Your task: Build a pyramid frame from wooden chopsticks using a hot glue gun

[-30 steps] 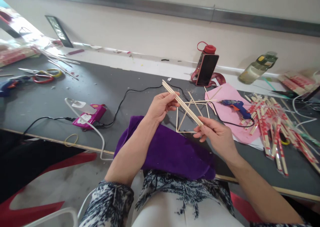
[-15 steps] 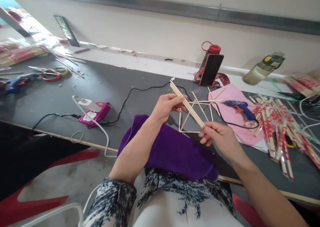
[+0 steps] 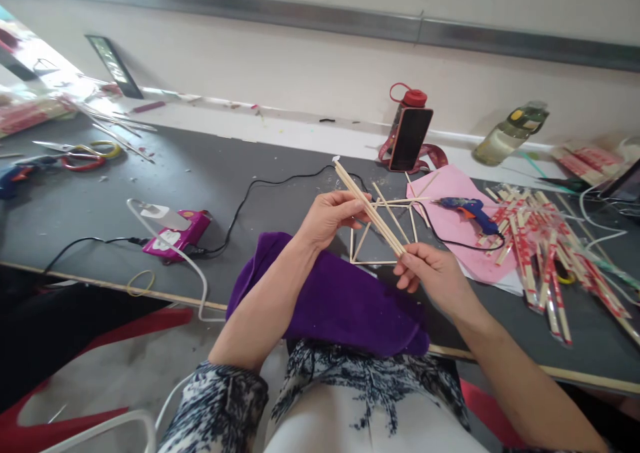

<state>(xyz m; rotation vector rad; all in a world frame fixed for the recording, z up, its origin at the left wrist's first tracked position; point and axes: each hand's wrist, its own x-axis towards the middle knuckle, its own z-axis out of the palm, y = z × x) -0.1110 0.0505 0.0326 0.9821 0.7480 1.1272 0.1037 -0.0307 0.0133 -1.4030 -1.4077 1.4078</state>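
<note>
A small bundle of plain wooden chopsticks point(image 3: 377, 218) is held slantwise above the table. My left hand point(image 3: 334, 214) closes around its upper half, and my right hand point(image 3: 423, 266) pinches the lower end between thumb and fingers. Behind and below the bundle lies a frame of joined sticks point(image 3: 353, 248), partly hidden by my hands. To its right, a blue glue gun point(image 3: 470, 214) rests on pink paper point(image 3: 460, 185), its nozzle pointing toward the frame. A purple cloth point(image 3: 340, 306) hangs over the table edge under my forearms.
Red-and-white wrapped chopsticks point(image 3: 543, 253) are heaped at the right. A phone point(image 3: 411, 140) leans on a red-capped bottle, with a greenish bottle point(image 3: 510, 134) beyond. Leftward are a magenta power box point(image 3: 180, 236) with cables, scissors point(image 3: 83, 154) and another glue gun point(image 3: 17, 176).
The view has shifted slightly, so the table things appear further left. Both hands keep hold of the chopstick bundle, whose sticks sit a little closer together.
</note>
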